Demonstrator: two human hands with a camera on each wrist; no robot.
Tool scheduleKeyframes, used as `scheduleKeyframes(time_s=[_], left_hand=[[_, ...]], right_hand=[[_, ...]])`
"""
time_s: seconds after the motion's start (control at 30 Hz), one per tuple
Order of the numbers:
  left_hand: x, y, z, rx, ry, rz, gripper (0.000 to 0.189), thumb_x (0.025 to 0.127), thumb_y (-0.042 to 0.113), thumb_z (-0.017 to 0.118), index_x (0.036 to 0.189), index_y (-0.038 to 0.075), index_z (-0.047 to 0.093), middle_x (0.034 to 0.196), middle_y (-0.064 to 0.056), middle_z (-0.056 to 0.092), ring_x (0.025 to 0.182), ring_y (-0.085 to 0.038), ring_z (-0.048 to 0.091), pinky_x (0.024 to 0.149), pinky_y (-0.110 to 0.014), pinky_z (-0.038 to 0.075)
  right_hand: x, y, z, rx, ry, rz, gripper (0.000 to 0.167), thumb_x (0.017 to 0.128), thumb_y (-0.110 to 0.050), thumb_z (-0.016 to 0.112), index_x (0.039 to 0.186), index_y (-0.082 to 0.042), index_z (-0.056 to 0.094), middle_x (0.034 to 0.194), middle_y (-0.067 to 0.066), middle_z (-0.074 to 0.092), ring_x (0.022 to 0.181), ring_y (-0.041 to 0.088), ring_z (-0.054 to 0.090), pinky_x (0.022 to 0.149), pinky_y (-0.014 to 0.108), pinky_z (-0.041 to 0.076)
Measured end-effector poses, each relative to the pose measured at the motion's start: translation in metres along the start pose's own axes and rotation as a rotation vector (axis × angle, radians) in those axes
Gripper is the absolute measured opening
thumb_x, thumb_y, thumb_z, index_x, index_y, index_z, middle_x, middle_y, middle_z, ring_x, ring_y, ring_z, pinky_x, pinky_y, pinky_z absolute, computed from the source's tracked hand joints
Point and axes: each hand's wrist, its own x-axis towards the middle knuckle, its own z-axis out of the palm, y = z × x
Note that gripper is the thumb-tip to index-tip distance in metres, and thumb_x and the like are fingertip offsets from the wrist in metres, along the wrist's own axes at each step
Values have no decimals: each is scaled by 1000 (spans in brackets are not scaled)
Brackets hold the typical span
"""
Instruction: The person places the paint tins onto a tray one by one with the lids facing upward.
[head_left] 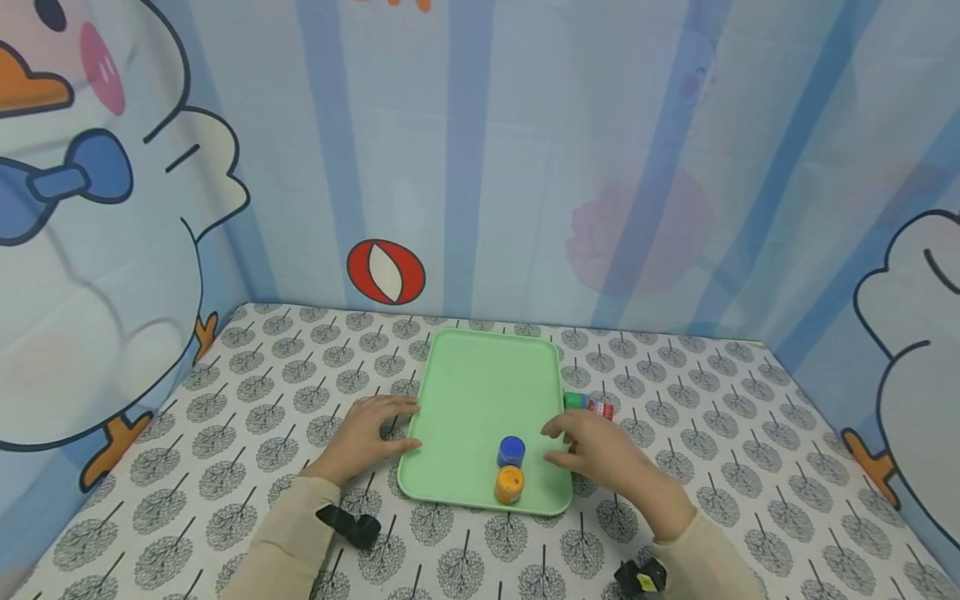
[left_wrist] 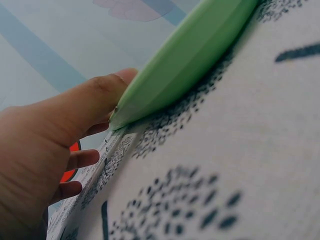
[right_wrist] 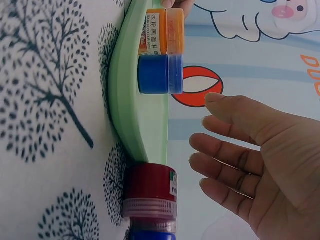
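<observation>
A green tray (head_left: pixel 487 375) lies on the patterned cloth. Near its front right corner stand a blue paint jar (head_left: pixel 512 451) and an orange paint jar (head_left: pixel 509 485), side by side and upright. My left hand (head_left: pixel 367 437) is at the tray's left edge, its thumb against the rim (left_wrist: pixel 150 87) and the fingers loosely spread. Over the right rim hovers my right hand (head_left: pixel 600 454), fingers apart and holding nothing. A red paint jar (right_wrist: pixel 151 182) lies just outside the tray, below this hand in the right wrist view, with a blue lid (right_wrist: pixel 152 235) partly cut off behind it.
Beyond the right hand, small green (head_left: pixel 576 401) and red (head_left: pixel 602 409) jars lie beside the tray's right edge. The table is covered with a tree-print cloth (head_left: pixel 300 375). A cartoon-printed curtain (head_left: pixel 510 167) hangs behind it.
</observation>
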Motion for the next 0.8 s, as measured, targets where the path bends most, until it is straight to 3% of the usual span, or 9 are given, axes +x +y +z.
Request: scheduleKeyframes(time_s=[0.33,0.53,0.8], left_hand=[[0,0,0,-4,-5,-6,55,79,37,77,128,16,62,138,-3,58,131,-32,49,113,-61,31],[0,-1,0,-1,-6,-3,55,79,37,77,128,16,62,138,-3,58,131,-32,49,113,-61,31],[0,-3,1,6,-7,-3,55,80,37,76,129,16,62,139,-3,57,131,-33,48,112,-62,31]], right_hand=[[-7,9,-3,48,37,-39,27,83,-18,73,105,-2,70,96,7,70,77,14,59,67,22,52],[-12,18,0,70,64,-17,26,83,-17,73,105,-4,70,100,7,71,85,17,65,76,31,58],[-18,27,1,97,96,41,17,84,-18,73,100,-13,72,95,-4,71,90,16,65,84,40,56]])
